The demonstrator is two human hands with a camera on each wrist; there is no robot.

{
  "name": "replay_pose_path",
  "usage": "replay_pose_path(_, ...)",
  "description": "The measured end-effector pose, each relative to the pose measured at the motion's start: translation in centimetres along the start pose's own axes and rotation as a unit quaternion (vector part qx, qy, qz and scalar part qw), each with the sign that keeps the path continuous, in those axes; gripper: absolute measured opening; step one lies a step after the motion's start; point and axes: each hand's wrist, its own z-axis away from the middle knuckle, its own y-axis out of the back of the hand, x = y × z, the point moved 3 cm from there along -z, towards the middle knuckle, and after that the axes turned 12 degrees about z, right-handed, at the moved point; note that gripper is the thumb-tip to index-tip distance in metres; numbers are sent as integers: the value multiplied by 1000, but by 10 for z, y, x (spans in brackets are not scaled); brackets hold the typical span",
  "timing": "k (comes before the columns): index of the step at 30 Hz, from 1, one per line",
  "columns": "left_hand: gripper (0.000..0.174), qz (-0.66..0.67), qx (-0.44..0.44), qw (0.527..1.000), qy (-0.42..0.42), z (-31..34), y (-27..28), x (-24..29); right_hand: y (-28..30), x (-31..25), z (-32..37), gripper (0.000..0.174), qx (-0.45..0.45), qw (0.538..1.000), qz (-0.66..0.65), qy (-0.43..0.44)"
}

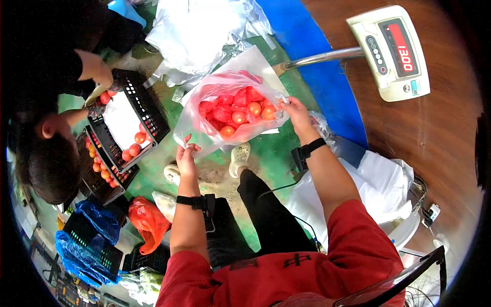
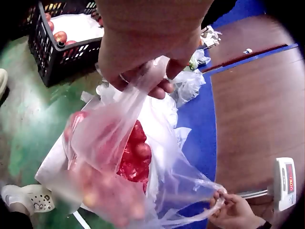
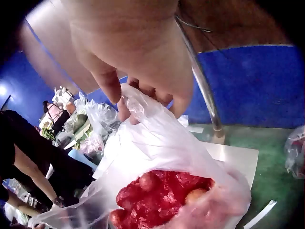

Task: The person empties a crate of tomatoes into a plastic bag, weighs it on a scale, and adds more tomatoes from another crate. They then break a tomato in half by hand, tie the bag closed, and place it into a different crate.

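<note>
A clear plastic bag [image 1: 180, 125] hangs open-mouthed between both hands, over the silver scale plate [image 2: 50, 167]. Inside it is a red inner bag with several tomatoes [image 1: 239, 117], some of them bare on top. My left hand [image 1: 187, 159] grips the bag's near left edge, its fingers curled on the gathered plastic. At the right edge my right hand [image 1: 297, 116] pinches the film between thumb and fingers, as the right wrist view shows up close. The plastic stretches up to each hand in a twisted strip.
A scale display [image 1: 401, 51] with red digits stands on a pole [image 1: 327, 56] at the right. Another person [image 1: 94, 71] bends over a black crate [image 1: 148, 110] of tomatoes at the left. Plastic sheeting [image 1: 199, 25] lies beyond the bag. A red bag [image 1: 148, 222] sits lower left.
</note>
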Motion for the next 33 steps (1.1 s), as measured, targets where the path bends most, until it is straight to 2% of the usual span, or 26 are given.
replay_pose_path(3,37,-27,18,999,2,7,2,-2,-1,7,-1,14,24,999,40,-1)
replay_pose_path(4,37,-46,30,998,-7,7,-1,-6,0,6,0,12,-7,1000,26,-2)
replay_pose_path(6,38,-58,24,998,-18,8,-2,-10,1,13,-4,10,25,995,85,50)
replay_pose_path(7,38,-39,15,999,-12,8,0,-14,1,15,-3,11,6,998,59,17)
replay_pose_path(13,33,5,14,1000,8,6,10,-23,-4,11,-2,12,25,998,45,24)
replay_pose_path(16,35,36,12,999,-2,2,22,-30,-1,10,-1,12,2,999,43,20)
replay_pose_path(18,38,3,55,998,-1,7,16,-23,-3,12,-2,13,-5,999,-31,22)
replay_pose_path(19,36,-35,59,998,3,7,14,-20,-4,12,-2,14,-1,1000,-15,7)
replay_pose_path(22,34,-1,36,999,-3,8,18,-22,-4,6,3,17,14,1000,18,13)
replay_pose_path(28,33,-48,49,998,-10,12,10,-20,1,17,1,22,14,998,63,-6)
replay_pose_path(33,32,-38,42,998,2,12,11,-22,2,16,5,23,10,998,57,-14)
